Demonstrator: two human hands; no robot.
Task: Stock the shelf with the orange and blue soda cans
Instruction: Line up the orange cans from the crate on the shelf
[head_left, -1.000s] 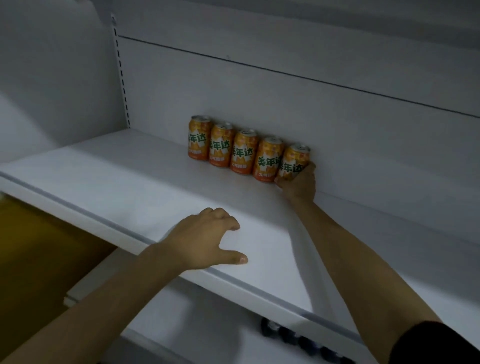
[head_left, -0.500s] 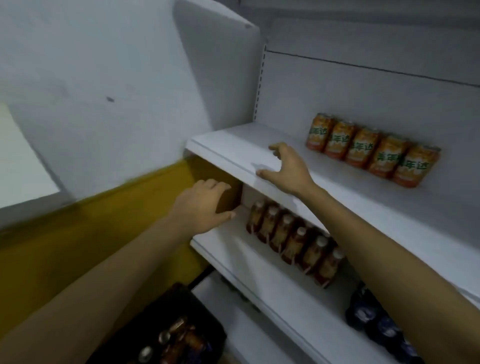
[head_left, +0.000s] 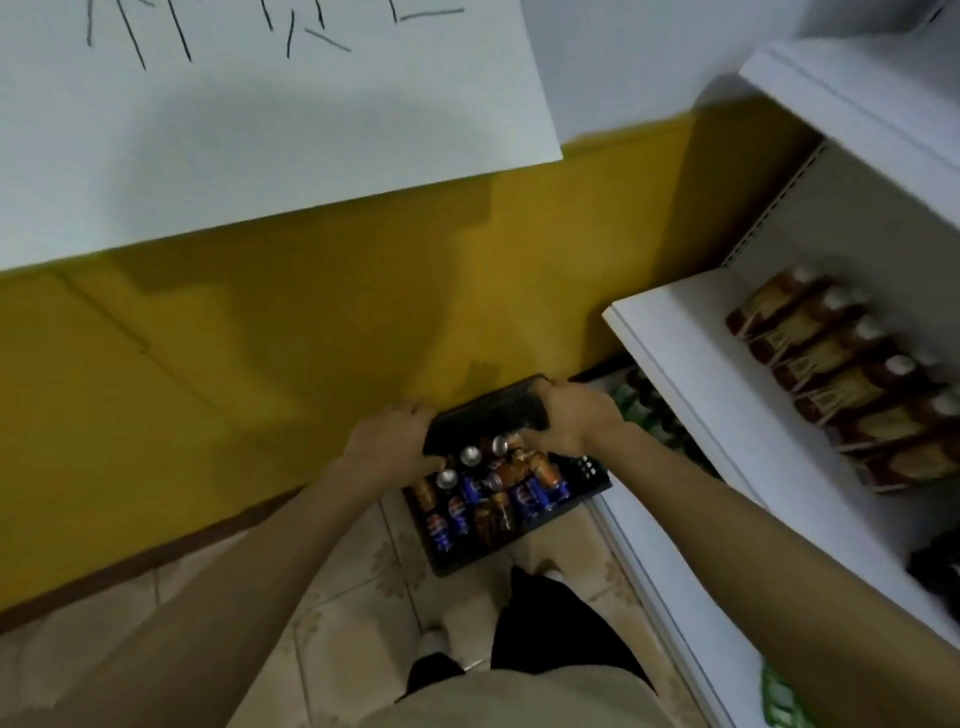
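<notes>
A black crate stands on the tiled floor below me, filled with several orange cans and blue cans, some upright with silver tops showing. My left hand has its fingers curled over the crate's far left corner. My right hand rests at the far right end of the crate, thumb beside an orange can; what it grips is hidden. The white shelf unit rises at the right.
Brown bottles lie in a row on the middle shelf board. Green items sit on a lower board beside the crate. A yellow wall with a white sheet is ahead. My legs stand just behind the crate.
My view has swung from the upper shelf with its row of orange cans down to the floor. Both hands have left the shelf and dropped to the crate.
</notes>
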